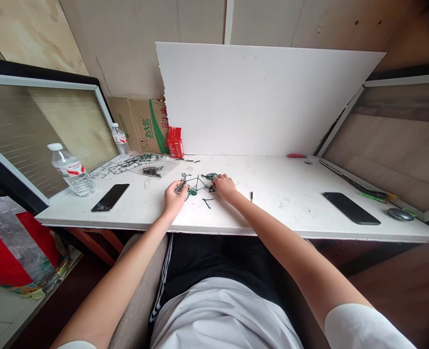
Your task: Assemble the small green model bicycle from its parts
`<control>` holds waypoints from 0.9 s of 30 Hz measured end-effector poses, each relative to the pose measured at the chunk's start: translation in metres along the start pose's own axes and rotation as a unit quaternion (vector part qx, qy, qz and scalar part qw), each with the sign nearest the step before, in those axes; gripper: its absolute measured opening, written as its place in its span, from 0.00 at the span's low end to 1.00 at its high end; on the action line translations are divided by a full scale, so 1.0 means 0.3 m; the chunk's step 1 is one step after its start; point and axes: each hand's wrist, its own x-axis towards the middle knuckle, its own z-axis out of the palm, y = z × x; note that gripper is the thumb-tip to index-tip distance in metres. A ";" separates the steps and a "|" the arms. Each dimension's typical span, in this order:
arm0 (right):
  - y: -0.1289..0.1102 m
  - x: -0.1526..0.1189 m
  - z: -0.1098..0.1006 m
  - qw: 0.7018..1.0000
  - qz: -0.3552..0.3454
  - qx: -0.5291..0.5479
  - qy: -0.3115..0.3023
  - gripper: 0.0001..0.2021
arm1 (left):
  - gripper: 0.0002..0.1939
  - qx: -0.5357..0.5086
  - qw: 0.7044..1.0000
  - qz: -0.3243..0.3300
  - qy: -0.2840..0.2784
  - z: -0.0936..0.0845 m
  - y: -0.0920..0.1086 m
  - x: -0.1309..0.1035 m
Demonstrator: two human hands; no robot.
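Observation:
A small dark-green model bicycle [198,184] lies in front of me on the white table. My left hand [175,198] is closed on its left end, fingers and thumb pinching round a wheel. At the right end, my right hand [224,186] has its fingers bent together and pointing down; what they pinch, if anything, is hidden. Just beyond those fingertips is another green wheel [209,176], and I cannot tell whether it is joined to the frame. A loose Y-shaped green piece [208,202] rests nearer to me, between both hands.
Dark part frames [134,163] and a plastic bag with black pieces [152,171] lie left. Beside them are a phone [110,198] and water bottles [72,169]. A second phone [351,208] and a mouse [401,214] lie right. A white board [268,97] leans behind.

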 end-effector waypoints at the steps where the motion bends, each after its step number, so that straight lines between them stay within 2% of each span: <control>1: 0.008 0.002 0.002 1.000 0.001 0.003 -0.002 0.15 | 0.14 0.000 1.000 -0.002 0.000 -0.001 -0.001 0.000; 8: 0.064 0.027 0.008 0.998 -0.025 0.045 -0.030 0.12 | 0.16 -0.002 1.000 0.000 -0.008 -0.004 -0.001 -0.005; 12: 0.078 0.030 0.011 0.996 -0.035 0.077 -0.027 0.12 | 0.15 -0.017 1.000 0.005 -0.015 -0.002 0.009 -0.008; 22: 0.065 -0.039 -0.013 0.985 -0.066 0.153 0.055 0.13 | 0.19 -0.024 0.999 -0.026 -0.022 -0.010 0.037 -0.016; 24: 0.061 -0.076 -0.021 0.976 -0.070 0.192 0.080 0.14 | 0.19 -0.026 0.999 -0.012 -0.025 -0.010 0.042 -0.021; 27: 0.069 -0.143 -0.025 0.943 -0.072 0.305 0.106 0.13 | 0.20 -0.026 0.999 0.004 -0.046 -0.010 0.045 -0.029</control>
